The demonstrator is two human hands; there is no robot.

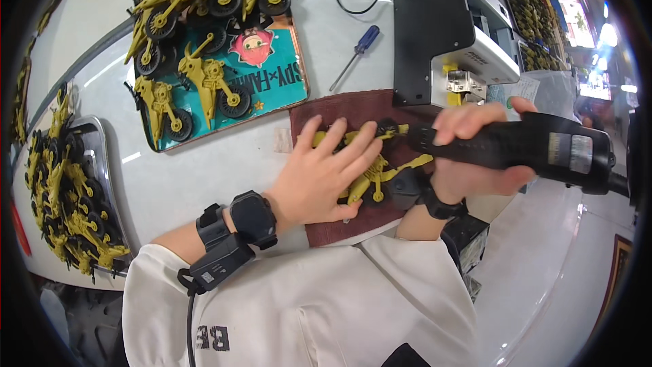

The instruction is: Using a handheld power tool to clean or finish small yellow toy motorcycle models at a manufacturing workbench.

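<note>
My left hand (322,173) lies with fingers spread over yellow and black toy motorcycle parts (370,182) on a dark red cloth (329,231). Its fingertips touch the upper pieces, and the palm hides some of them. My right hand (462,180) is wrapped around a thick black electric screwdriver (492,144), held nearly level. The tool's front end points left, toward the parts near my left fingertips. Its tip is hard to make out, and the right hand is slightly blurred.
A teal tray (288,44) with several toy motorcycles stands at the far left. More fill a metal tray (102,143) at the left edge. A blue-handled screwdriver (367,39) lies beyond the cloth. A black-and-white machine (431,41) stands at the far right.
</note>
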